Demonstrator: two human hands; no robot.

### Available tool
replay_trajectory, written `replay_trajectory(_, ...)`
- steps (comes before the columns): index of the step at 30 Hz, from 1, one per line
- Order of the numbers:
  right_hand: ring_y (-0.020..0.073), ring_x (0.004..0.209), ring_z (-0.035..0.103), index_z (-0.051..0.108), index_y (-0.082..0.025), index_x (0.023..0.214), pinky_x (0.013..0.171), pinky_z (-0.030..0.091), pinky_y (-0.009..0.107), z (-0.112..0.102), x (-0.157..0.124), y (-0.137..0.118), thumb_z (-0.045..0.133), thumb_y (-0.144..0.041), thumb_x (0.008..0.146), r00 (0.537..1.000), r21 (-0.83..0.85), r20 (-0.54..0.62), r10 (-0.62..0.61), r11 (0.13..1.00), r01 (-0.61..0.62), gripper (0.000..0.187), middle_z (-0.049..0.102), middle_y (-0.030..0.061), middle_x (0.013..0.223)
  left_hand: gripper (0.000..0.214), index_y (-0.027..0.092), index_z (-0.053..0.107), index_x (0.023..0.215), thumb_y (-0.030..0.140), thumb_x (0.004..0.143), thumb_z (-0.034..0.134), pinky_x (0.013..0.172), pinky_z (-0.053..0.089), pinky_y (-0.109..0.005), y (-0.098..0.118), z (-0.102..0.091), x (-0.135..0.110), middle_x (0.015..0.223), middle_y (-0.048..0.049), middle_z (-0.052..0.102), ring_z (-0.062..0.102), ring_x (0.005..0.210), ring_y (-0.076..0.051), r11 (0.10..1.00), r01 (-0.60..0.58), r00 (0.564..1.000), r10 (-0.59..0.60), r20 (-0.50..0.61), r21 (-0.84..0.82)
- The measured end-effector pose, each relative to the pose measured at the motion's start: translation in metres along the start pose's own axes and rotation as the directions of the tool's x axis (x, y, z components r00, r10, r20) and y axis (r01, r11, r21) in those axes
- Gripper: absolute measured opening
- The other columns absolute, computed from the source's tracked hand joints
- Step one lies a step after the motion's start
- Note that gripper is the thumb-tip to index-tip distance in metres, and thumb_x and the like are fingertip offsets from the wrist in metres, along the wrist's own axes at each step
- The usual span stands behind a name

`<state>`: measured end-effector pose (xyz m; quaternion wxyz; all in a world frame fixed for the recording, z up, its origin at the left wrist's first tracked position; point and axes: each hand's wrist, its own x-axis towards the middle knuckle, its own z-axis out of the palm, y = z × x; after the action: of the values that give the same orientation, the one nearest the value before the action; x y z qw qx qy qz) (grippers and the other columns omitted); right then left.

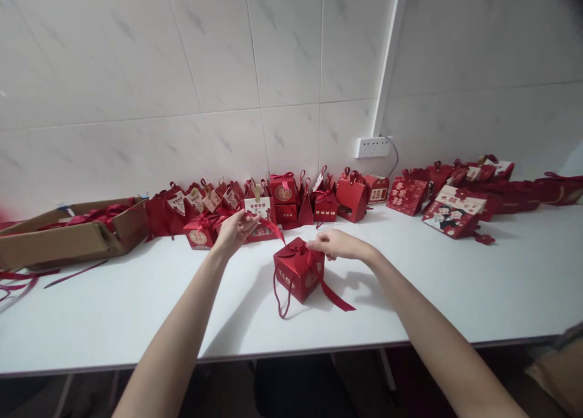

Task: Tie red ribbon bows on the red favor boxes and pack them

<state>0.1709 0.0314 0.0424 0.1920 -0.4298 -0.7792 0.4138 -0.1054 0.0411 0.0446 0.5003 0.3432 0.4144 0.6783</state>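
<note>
One red gift box point(297, 278) sat on the white surface point(423, 290), between the hands. The left hand point(235, 229) pinched one end of a red ribbon point(274, 228) rising from the box's top; the right hand point(334, 245) was curled at its top corner, whether gripping anything I could not tell. Behind stood more boxes point(282, 193).

Box point(298, 273) on table point(155, 311), carton point(82, 243) left
</note>
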Motion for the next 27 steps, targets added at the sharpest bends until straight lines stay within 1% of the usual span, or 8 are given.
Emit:
replay_trajectory(3,0.0110,0.046,0.048,0.049,-0.018,0.061,0.043,0.033,0.023,0.013,0.012,-0.009,0.066,-0.054,0.066,1.000,-0.184,0.025,0.000,0.983,0.004,0.039,0.052,-0.0019,0.053,0.024,0.016,0.051,0.069,0.027,0.088,0.042,0.085,0.049,-0.028,-0.017,0.017,0.003,0.071,-0.0040,0.066,0.068,0.084,-0.015,0.996,-0.072,0.997,0.073,0.010,-0.049)
replay_trajectory(6,0.0091,0.044,0.045,0.049,-0.018,0.058,0.042,0.030,0.021,0.015,0.017,-0.004,0.060,-0.039,0.072,0.995,-0.126,0.092,-0.042,0.991,0.054,0.028,0.048,-0.0033,0.049,0.019,0.017,0.055,0.077,0.035,0.083,0.050,0.089,0.047,-0.032,-0.037,0.020,-0.005,0.095,-0.0057,0.068,0.065,0.095,-0.018,0.990,-0.134,0.990,0.136,0.040,-0.052)
replay_trajectory(8,0.0086,0.044,0.044,0.050,-0.018,0.058,0.043,0.031,0.021,0.015,0.018,0.005,0.057,-0.034,0.074,0.987,-0.021,0.131,-0.091,0.995,0.095,0.024,0.048,-0.0035,0.050,0.019,0.016,0.060,0.082,0.032,0.073,0.064,0.092,0.044,-0.035,-0.051,0.019,-0.016,0.102,-0.0088,0.067,0.062,0.100,-0.022,0.985,-0.163,0.972,0.150,0.180,0.061)
replay_trajectory(11,0.0093,0.048,0.045,0.051,-0.017,0.060,0.048,0.036,0.023,0.018,0.019,0.019,0.057,-0.033,0.074,0.988,0.100,0.065,-0.138,0.986,0.131,0.022,0.050,-0.0032,0.053,0.021,0.015,0.064,0.087,0.031,0.073,0.065,0.093,0.042,-0.037,-0.065,0.018,-0.033,0.108,-0.0116,0.065,0.058,0.105,-0.025,0.875,-0.322,0.839,0.086,0.538,0.361)
replay_trajectory(13,0.0105,0.053,0.048,0.051,-0.017,0.061,0.052,0.038,0.024,0.021,0.020,0.026,0.057,-0.034,0.075,0.982,0.093,-0.085,-0.167,0.980,0.175,0.022,0.052,-0.0022,0.057,0.016,0.016,0.063,0.084,0.030,0.077,0.061,0.091,0.043,-0.036,-0.067,0.020,-0.041,0.111,-0.0119,0.062,0.057,0.106,-0.024,0.789,-0.429,0.768,0.062,0.637,0.440)
replay_trajectory(19,0.0138,0.070,0.055,0.054,-0.019,0.073,0.065,0.045,0.027,0.033,0.019,0.029,0.056,-0.026,0.080,0.840,-0.125,-0.412,-0.353,0.935,0.332,0.010,0.057,0.0004,0.074,0.002,0.018,0.056,0.075,0.019,0.076,0.055,0.091,0.042,-0.036,-0.060,0.027,-0.050,0.106,-0.0084,0.062,0.056,0.101,-0.021,0.551,-0.637,0.698,0.116,0.707,0.539)
replay_trajectory(23,0.0165,0.082,0.055,0.057,-0.019,0.077,0.077,0.046,0.032,0.041,0.008,0.017,0.055,-0.017,0.079,0.725,-0.305,-0.457,-0.515,0.857,0.416,0.003,0.053,0.0036,0.083,0.004,0.018,0.053,0.073,0.015,0.075,0.052,0.089,0.042,-0.035,-0.061,0.031,-0.055,0.104,-0.0066,0.062,0.056,0.098,-0.019,0.479,-0.681,0.684,0.143,0.716,0.555)
replay_trajectory(27,0.0210,0.093,0.054,0.061,-0.019,0.074,0.086,0.044,0.039,0.047,0.001,0.009,0.062,-0.023,0.076,0.818,-0.334,-0.325,-0.474,0.867,0.370,0.005,0.054,0.0061,0.092,0.007,0.018,0.051,0.071,0.017,0.078,0.051,0.088,0.043,-0.034,-0.064,0.033,-0.058,0.098,-0.0061,0.061,0.056,0.095,-0.018,0.508,-0.648,0.719,0.160,0.677,0.568)
